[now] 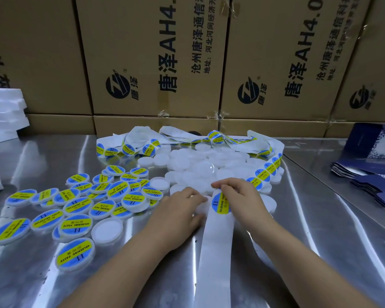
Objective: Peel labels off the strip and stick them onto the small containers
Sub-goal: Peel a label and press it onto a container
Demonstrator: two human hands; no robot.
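1. labelled containers [76,203]: heaped on the worktop [309,230], left of both grips.
2. left grip [176,211]: fingers curled round a blank container [202,207], touching the strip edge.
3. strip [216,252]: lies between the grips, with one label [221,204] near its upper end.
4. right grip [240,196]: pinches the strip just above that label.

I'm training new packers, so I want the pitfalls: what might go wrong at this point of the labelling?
The right hand pinches the label strip beside the left hand, which holds a white container; the label might land off-centre or creased. An unlabelled container lies among the labelled containers and may be missed.
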